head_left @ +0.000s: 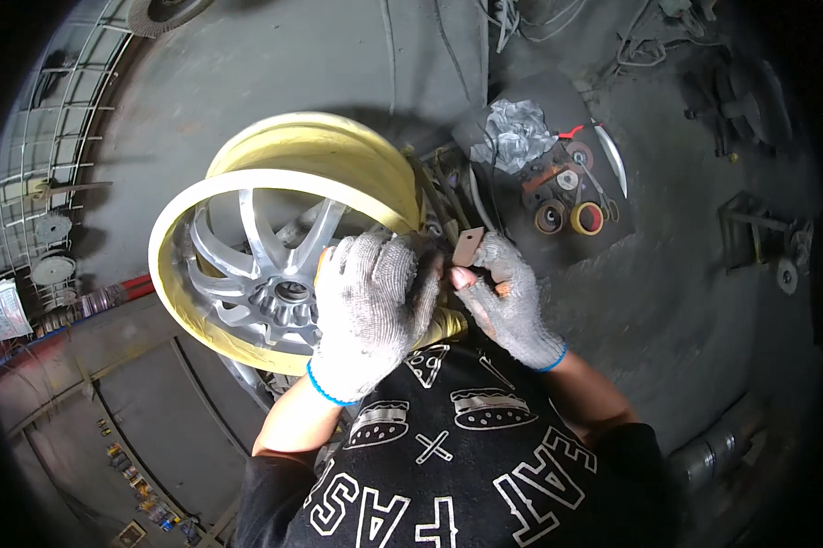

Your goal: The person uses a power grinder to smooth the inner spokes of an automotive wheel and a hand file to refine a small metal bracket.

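Observation:
A wheel rim [226, 190] with silver spokes [265, 236] stands in front of me, its lip and barrel covered in yellow tape. My left hand [367, 301], in a white knit glove with a blue cuff, lies over the rim's right side. Its fingers are curled, and a bit of orange shows at its left edge; what it grips is hidden. Just to the right, my right hand [507, 297], in a matching glove, pinches a small flat tan plate [467, 247] with a hole near one end. A bare fingertip pokes out of this glove.
Right of the wheel, a dark board [594, 239] holds tape rolls [587, 218], scissors [597, 187], crumpled grey sheeting [516, 135] and a red-handled tool [571, 132]. A wire rack [64, 137] with discs stands at the left. Cables [448, 50] hang at the top.

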Motion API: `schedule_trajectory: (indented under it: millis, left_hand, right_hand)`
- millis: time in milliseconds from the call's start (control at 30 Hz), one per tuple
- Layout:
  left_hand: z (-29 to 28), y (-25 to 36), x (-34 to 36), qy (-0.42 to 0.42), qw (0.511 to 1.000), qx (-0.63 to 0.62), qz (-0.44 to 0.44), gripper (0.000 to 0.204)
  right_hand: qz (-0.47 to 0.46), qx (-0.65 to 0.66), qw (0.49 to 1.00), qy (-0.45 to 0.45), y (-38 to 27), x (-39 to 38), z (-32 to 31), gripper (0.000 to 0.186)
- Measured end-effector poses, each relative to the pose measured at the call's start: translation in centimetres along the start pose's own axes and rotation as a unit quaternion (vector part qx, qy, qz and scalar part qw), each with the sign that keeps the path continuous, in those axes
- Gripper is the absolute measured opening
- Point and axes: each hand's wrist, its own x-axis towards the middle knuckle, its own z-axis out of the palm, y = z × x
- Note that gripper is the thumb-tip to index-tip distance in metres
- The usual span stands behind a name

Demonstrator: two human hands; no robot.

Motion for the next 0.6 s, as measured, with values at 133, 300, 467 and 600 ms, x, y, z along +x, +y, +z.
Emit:
schedule_trajectory:
  millis: [133,300,467,600]
  left_hand:
    - [0.1,-0.2,0.5,0.014,0.999,-0.032,0.022,0.015]
    - [-1.3,-1.0,1.1,-0.061,0.991,-0.111,-0.052,0.013]
    - [-1.6,-1.4,1.8,-0.103,0.955,-0.235,-0.149,0.017]
    - [-1.3,-2.5,1.8,-0.136,0.922,-0.312,-0.185,0.015]
  right_hand:
    - [-0.012,-0.019,0.998,-0.061,1.1,-0.5,0.3,0.027]
    - [0.011,0.018,0.996,-0.089,2.2,-0.6,1.2,0.028]
    - [0.056,0.008,0.992,-0.111,1.1,-0.5,1.2,0.02]
    - [0.031,-0.007,0.995,-0.094,0.3,-0.6,1.5,0.025]
